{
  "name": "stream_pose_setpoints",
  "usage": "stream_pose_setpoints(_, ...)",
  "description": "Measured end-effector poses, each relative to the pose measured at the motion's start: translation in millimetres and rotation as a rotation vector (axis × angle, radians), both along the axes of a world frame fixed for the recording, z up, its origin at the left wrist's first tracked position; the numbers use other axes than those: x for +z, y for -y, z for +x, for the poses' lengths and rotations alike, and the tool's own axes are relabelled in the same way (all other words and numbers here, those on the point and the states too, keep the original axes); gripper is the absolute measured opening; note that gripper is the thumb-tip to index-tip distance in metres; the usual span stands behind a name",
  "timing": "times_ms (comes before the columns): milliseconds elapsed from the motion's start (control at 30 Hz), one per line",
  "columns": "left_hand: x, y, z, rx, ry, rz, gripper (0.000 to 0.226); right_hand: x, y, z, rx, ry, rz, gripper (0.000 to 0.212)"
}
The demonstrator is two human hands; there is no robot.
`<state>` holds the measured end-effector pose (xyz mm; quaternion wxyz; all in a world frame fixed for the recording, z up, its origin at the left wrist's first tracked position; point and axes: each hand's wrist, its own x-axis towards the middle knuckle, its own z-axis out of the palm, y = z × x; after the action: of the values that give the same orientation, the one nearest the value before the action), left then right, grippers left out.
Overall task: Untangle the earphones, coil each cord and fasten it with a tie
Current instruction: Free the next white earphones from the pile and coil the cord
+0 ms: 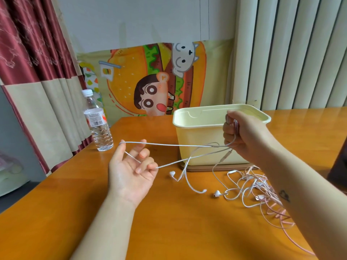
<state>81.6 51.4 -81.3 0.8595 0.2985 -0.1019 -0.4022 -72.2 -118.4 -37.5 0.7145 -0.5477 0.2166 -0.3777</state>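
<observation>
A white earphone cord (174,145) stretches taut in the air between my two hands. My left hand (131,171) is palm up, and the cord loops around its thumb and across its curled fingers. My right hand (238,132), raised in front of the bin, grips a bunch of cord loops in its fist. Two white earbuds (172,173) hang down to the table from the stretched cord. A tangle of pink and white earphones (262,190) lies on the table under my right forearm, with one earbud (216,193) at its left end.
A pale yellow plastic bin (199,143) stands on the orange wooden table (169,222), just behind my right hand. A water bottle (97,121) stands at the table's far left edge. Curtains hang on the left, and a cartoon cloth covers the wall behind.
</observation>
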Motion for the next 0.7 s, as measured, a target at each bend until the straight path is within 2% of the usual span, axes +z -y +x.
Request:
stream_pose_setpoints(100,3,-3,-7,-0.174,0.094,0.048,0.078,0,-1,0,-0.101,0.002,-0.054,0.034)
stream_pose_setpoints(200,1,-2,-9,-0.207,0.146,0.056,0.089,1,-1,-3,-0.173,0.002,-0.082,0.035)
stream_pose_setpoints(267,-2,-1,-2,-0.11,0.131,0.033,0.082,0,-1,-5,-0.164,-0.039,-0.103,0.035)
stream_pose_setpoints(333,-4,0,6,0.016,0.173,0.092,0.065,-1,0,-6,-0.156,-0.106,-0.132,0.035)
stream_pose_setpoints(400,-6,2,10,0.112,0.308,0.233,0.049,-2,-2,-5,-0.165,-0.202,-0.233,0.033)
stream_pose_setpoints(500,-9,4,4,0.185,0.534,0.38,0.032,-2,-5,-5,-0.208,-0.348,-0.502,0.032)
stream_pose_setpoints(567,-11,6,1,0.178,0.593,0.445,0.026,0,-8,-6,-0.175,-0.355,-0.567,0.033)
stream_pose_setpoints(633,-14,8,4,0.174,0.645,0.551,0.025,3,-12,-6,-0.095,-0.303,-0.545,0.034)
stream_pose_setpoints(700,-18,7,7,0.189,0.792,0.721,0.03,7,-15,-5,-0.013,-0.247,-0.491,0.034)
